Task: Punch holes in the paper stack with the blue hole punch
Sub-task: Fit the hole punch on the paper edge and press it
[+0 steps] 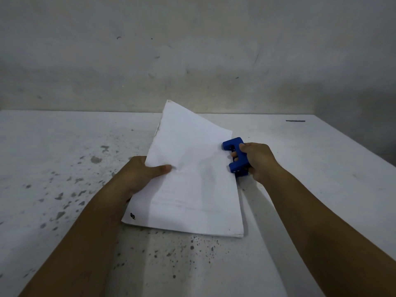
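A white paper stack (pixel 192 174) lies at the middle of the table with its far end lifted off the surface. My left hand (pixel 143 174) grips its left edge, thumb on top of the sheets. The blue hole punch (pixel 236 156) sits against the right edge of the stack. My right hand (pixel 259 161) is closed around the punch, fingers wrapped over its middle bar. Whether the paper edge is inside the punch slot is hidden.
The white table (pixel 64 168) has dark chipped speckles on its left and front parts. A grey wall (pixel 192 50) rises right behind the table's far edge. A short dark mark (pixel 295 120) lies at the far right of the table.
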